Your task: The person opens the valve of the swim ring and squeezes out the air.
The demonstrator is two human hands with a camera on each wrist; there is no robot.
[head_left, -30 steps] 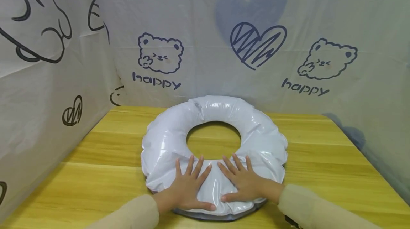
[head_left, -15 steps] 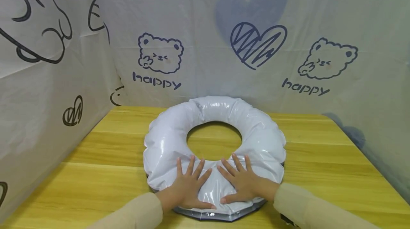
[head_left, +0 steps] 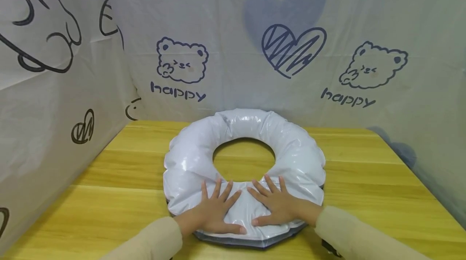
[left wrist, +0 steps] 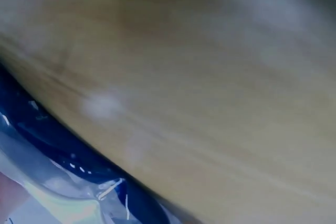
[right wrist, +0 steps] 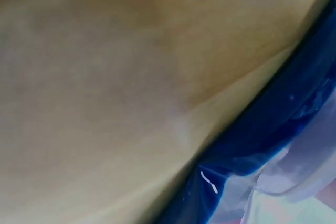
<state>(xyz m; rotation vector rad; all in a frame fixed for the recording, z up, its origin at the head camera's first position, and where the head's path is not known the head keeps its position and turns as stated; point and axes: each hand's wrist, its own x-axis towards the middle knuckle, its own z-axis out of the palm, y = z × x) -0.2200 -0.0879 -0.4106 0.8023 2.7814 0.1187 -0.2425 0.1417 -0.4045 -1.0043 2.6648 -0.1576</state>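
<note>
A white inflatable swim ring [head_left: 189,146] lies flat on the wooden table, its hole facing up. Both hands press on its near side, which is dented and creased beneath them. My left hand [head_left: 214,211] rests left of centre with fingers spread and straight. Just to its right, my right hand [head_left: 278,205] lies the same way, and the thumbs point towards each other. The ring's dark blue underside edge [left wrist: 58,140] shows in the left wrist view. A similar blue edge [right wrist: 273,114] crosses the right wrist view, where little of the hand shows.
The yellow wooden table [head_left: 109,211] extends on both sides of the ring. A pale cloth [head_left: 233,70] printed with hearts and bears hangs behind the table, close to the ring's far side. Another cloth wall [head_left: 47,102] stands at the left.
The ring's left side has drawn in slightly since one second ago, and its outline at the near edge has shifted a little. Both hands stay almost in place on it.
</note>
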